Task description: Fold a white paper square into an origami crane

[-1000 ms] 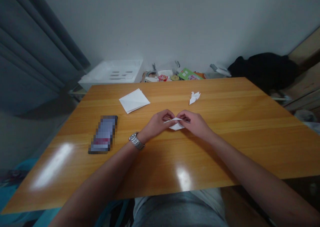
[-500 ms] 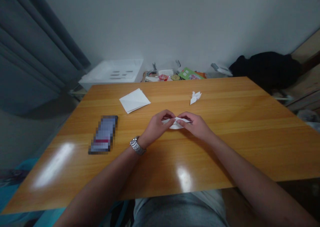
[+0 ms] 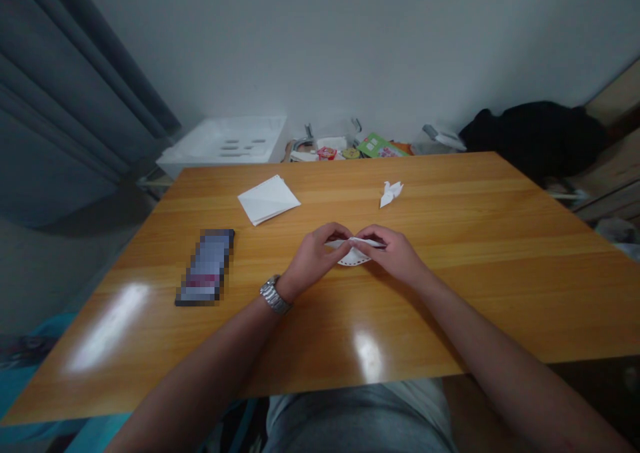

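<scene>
Left hand (image 3: 314, 261), right hand (image 3: 393, 256) pinching folded white paper (image 3: 351, 258) between them, fold mostly hidden; near edge of wooden table (image 3: 450, 320) well apart.

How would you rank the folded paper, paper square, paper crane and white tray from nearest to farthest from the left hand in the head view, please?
1. Folded paper: held by the left hand, mid-table.
2. Paper square: on the table, ahead and left.
3. Paper crane: on the table, ahead and right.
4. White tray: beyond the far table edge.
</scene>
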The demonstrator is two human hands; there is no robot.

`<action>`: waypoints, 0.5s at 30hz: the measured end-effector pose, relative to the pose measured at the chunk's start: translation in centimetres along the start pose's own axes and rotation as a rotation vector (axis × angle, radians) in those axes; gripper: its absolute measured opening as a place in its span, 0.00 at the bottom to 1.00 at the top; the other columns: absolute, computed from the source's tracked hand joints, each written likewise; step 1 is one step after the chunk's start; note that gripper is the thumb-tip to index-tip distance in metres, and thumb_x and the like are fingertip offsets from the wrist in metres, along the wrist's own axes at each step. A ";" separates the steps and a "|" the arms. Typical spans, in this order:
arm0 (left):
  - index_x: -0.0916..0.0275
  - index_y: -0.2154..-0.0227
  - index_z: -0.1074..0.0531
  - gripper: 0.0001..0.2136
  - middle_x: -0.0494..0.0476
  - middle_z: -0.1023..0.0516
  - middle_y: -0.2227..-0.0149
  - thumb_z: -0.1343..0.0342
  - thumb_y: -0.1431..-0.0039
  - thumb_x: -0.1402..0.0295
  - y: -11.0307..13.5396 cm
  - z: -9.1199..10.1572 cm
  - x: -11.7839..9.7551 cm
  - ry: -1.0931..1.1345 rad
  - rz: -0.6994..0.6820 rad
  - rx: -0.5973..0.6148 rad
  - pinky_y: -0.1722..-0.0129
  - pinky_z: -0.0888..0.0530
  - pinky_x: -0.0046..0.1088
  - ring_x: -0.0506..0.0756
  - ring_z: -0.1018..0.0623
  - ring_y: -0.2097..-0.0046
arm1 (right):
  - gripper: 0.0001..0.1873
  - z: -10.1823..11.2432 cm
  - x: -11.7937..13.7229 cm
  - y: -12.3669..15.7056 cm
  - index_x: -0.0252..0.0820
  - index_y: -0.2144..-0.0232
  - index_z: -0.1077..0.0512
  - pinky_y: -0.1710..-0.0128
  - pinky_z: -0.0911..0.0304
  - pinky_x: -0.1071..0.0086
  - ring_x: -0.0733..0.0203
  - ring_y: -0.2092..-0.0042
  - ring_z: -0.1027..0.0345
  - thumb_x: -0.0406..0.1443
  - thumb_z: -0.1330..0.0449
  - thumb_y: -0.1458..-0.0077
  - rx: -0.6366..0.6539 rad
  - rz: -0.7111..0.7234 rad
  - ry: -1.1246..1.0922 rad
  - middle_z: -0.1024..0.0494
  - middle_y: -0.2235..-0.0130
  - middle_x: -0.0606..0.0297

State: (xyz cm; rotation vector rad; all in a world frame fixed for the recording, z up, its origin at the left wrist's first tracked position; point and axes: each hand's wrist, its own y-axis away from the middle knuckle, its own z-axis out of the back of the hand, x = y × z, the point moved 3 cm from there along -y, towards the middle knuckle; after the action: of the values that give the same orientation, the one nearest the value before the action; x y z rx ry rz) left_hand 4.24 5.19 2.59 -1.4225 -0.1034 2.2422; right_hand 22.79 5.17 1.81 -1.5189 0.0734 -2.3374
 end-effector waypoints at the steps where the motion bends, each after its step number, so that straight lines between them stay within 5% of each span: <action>1: 0.61 0.58 0.26 0.09 0.53 0.20 0.60 0.42 0.35 0.61 0.1 0.0 -0.2 -0.023 -0.008 -0.001 0.55 0.26 0.27 0.52 0.21 0.57 | 0.13 0.0 -0.1 0.0 0.42 0.63 0.23 0.60 0.34 0.67 0.58 0.61 0.26 0.46 0.37 0.41 -0.002 -0.004 -0.005 0.19 0.63 0.63; 15: 0.60 0.53 0.26 0.11 0.58 0.23 0.54 0.43 0.37 0.70 0.3 0.1 -1.1 -0.366 -0.088 0.066 0.51 0.27 0.33 0.57 0.24 0.53 | 0.12 -0.3 -0.7 0.0 0.43 0.57 0.25 0.54 0.33 0.65 0.56 0.56 0.25 0.34 0.37 0.46 0.027 -0.006 0.012 0.19 0.57 0.63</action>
State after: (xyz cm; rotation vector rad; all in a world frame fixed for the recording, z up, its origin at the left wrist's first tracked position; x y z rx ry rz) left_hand 4.44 4.42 3.46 -0.9421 -0.2056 2.3837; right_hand 22.73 5.35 1.06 -1.4937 0.0400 -2.3429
